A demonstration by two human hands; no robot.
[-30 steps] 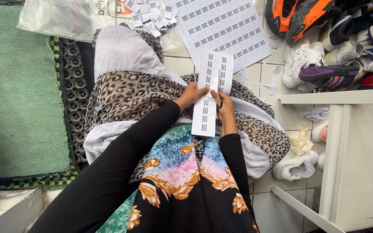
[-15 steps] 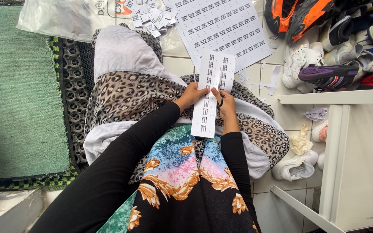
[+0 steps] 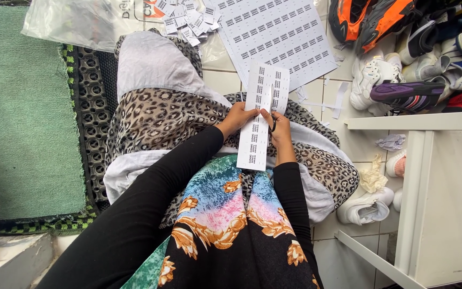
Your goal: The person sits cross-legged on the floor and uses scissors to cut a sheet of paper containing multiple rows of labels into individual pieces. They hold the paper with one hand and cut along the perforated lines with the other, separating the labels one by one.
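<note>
Over my lap, my left hand [image 3: 237, 116] pinches the left edge of a long white strip of printed labels [image 3: 258, 128]. My right hand [image 3: 280, 127] works a pair of scissors [image 3: 271, 112] whose blades run up the middle of that strip. The strip hangs down to my knees and splits in two at its upper end. A larger sheet of the same labels [image 3: 276, 37] lies on the tiled floor beyond it, next to a heap of small cut labels [image 3: 185, 18].
A pile of sports shoes [image 3: 418, 48] fills the upper right corner. A white table frame [image 3: 429, 160] stands at the right, with white shoes [image 3: 364, 208] under it. A green mat [image 3: 22, 112] lies at the left, and a clear plastic bag [image 3: 76, 24] at the top.
The scissors have advanced a little up the strip, and the strip has shifted slightly. Both hands stay in nearly the same place.
</note>
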